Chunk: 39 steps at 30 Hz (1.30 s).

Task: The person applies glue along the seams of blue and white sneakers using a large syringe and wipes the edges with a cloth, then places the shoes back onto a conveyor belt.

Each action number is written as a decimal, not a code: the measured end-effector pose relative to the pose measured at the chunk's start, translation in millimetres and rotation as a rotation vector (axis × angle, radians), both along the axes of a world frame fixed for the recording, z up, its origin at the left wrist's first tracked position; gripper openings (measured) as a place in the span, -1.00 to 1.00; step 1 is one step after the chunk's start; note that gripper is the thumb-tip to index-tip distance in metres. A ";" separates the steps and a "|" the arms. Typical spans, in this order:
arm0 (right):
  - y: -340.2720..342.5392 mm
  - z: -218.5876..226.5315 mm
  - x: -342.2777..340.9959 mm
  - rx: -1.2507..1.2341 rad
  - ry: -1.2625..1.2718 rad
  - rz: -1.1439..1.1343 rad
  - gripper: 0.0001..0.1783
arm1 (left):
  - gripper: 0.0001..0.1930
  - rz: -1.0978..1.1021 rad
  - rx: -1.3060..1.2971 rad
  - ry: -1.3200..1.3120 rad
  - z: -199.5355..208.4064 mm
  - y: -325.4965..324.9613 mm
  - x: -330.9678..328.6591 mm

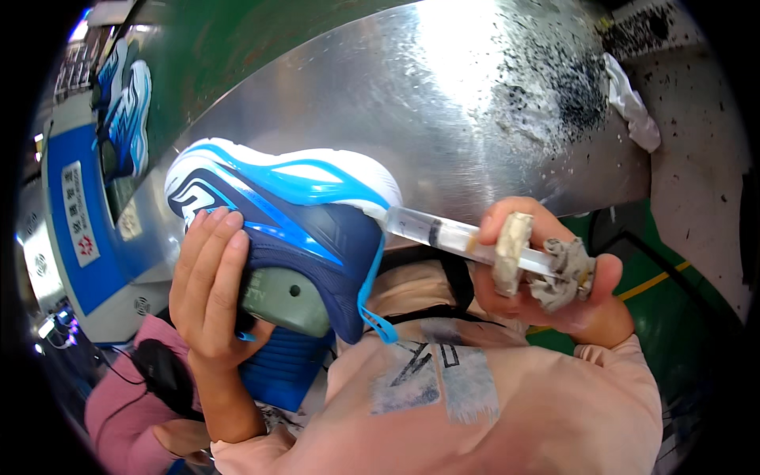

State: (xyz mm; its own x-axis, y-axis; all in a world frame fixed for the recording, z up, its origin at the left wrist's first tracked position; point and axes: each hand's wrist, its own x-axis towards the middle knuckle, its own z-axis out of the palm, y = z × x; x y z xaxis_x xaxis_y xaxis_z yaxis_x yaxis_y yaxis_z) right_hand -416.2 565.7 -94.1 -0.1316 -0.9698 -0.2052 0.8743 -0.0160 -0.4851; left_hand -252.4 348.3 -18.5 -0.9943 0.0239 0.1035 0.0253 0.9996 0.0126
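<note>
A navy and bright-blue sports shoe [317, 214] is held sole-up over the near edge of the metal table. A grey-green shoe last [285, 301] fills its opening, and a light-blue pull strap [370, 305] hangs at the heel. My left hand [207, 285] is closed round the forefoot, its thumb mostly hidden underneath. In my right hand [554, 277] is a clear syringe [443, 233], its finger grip and plunger end wrapped in off-white material. The syringe's front end meets the heel where white sole and navy upper join; its very tip is hard to make out.
The shiny metal table [332, 87] has dark specks spread over its far right. A crumpled white cloth [631, 103] lies at its right edge. At left, more blue shoes [127, 111] rest beside a blue-and-white machine [103, 229]. Another person in pink [142, 396] is close by on the left.
</note>
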 end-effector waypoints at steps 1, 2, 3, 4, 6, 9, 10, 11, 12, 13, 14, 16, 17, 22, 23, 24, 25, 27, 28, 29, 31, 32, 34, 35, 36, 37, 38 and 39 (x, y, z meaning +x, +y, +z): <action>-4.1 -6.1 5.7 -0.016 -0.035 -0.054 0.08 | -0.54 -0.029 0.010 -0.014 -1.5 -15.0 -4.2; -12.6 -10.8 12.3 -0.034 -0.069 -0.086 0.06 | -0.50 -0.064 -0.015 -0.056 1.7 -25.3 -7.2; -22.6 -16.4 22.0 -0.054 -0.103 -0.123 0.04 | -0.50 -0.093 -0.027 -0.070 3.2 -35.1 -12.1; -31.5 -22.4 28.8 -0.072 -0.137 -0.160 0.02 | -0.48 -0.124 -0.024 -0.079 0.3 -46.6 -17.0; -47.1 -31.7 40.1 -0.096 -0.150 -0.222 0.00 | -0.40 -0.194 0.008 -0.086 -6.5 -67.5 -28.6; -56.5 -36.6 46.3 -0.110 -0.095 -0.289 -0.01 | -0.38 -0.270 -0.053 -0.214 -2.9 -76.9 -45.5; -58.3 -37.0 46.8 -0.122 -0.092 -0.316 -0.02 | -0.38 -0.252 -0.034 -0.202 -3.7 -73.3 -48.7; -59.2 -39.7 45.6 -0.131 -0.086 -0.346 -0.03 | -0.38 -0.229 -0.017 -0.192 -4.6 -69.5 -54.2; -60.9 -37.6 43.3 -0.120 -0.083 -0.367 -0.02 | -0.38 -0.127 0.037 -0.210 -6.4 -65.8 -55.0; -62.2 -37.1 44.5 -0.115 -0.076 -0.398 -0.02 | -0.39 -0.034 0.085 -0.225 -8.0 -61.7 -53.1; -62.6 -33.0 47.3 -0.111 -0.105 -0.424 -0.01 | -0.42 0.094 0.106 -0.256 -2.1 -53.1 -48.3; -64.5 -28.4 53.3 -0.087 -0.084 -0.462 -0.01 | -0.46 0.196 0.130 -0.208 -3.2 -42.3 -43.0; -66.1 -27.1 55.6 -0.068 -0.070 -0.479 -0.01 | -0.47 0.246 0.133 -0.193 -6.6 -38.2 -42.9; -75.1 -16.2 72.7 0.027 0.051 -0.610 0.03 | -0.54 0.482 0.154 -0.228 -7.8 -22.4 -51.3; -79.0 -13.3 79.6 0.042 0.074 -0.629 0.04 | -0.55 0.499 0.143 -0.225 -6.1 -21.8 -49.8; -80.5 -8.5 85.9 0.052 0.100 -0.648 0.05 | -0.56 0.525 0.114 -0.228 -4.0 -20.9 -49.5; -82.1 -6.5 89.4 0.058 0.117 -0.666 0.06 | -0.56 0.519 0.131 -0.220 -5.9 -22.4 -52.4; -85.2 -2.8 95.6 0.072 0.145 -0.702 0.07 | -0.57 0.505 0.163 -0.204 -9.8 -24.1 -58.5; -87.3 -0.1 100.9 0.072 0.159 -0.717 0.07 | -0.58 0.478 0.175 -0.184 -11.3 -27.5 -58.5; -87.6 1.4 106.8 0.047 0.155 -0.716 0.06 | -0.60 0.461 0.185 -0.151 -10.7 -27.7 -59.5; -85.0 2.0 115.5 0.013 0.165 -0.692 0.04 | -0.60 0.451 0.213 -0.148 -8.8 -27.8 -62.0; -82.9 0.8 119.7 0.004 0.180 -0.670 0.03 | -0.60 0.446 0.218 -0.144 -8.9 -27.7 -62.8; -79.1 2.2 128.3 -0.005 0.176 -0.632 0.03 | -0.61 0.435 0.227 -0.133 -9.4 -27.7 -63.9; -78.7 0.8 133.3 -0.059 0.184 -0.664 -0.05 | -0.61 0.409 0.244 -0.121 -9.0 -27.3 -65.4; -78.8 -2.8 137.6 -0.113 0.193 -0.693 -0.12 | -0.61 0.384 0.261 -0.108 -8.7 -26.3 -67.7; -73.7 -2.5 134.3 -0.177 0.201 -0.691 -0.19 | -0.62 0.389 0.276 -0.087 -6.8 -20.9 -70.1; -68.1 4.0 126.3 0.058 0.371 -0.733 -0.04 | -0.62 0.372 0.253 -0.063 -6.7 -17.3 -72.6; -59.3 3.6 115.0 0.054 0.337 -0.745 -0.09 | -0.61 0.367 0.239 -0.018 -7.9 -11.7 -76.4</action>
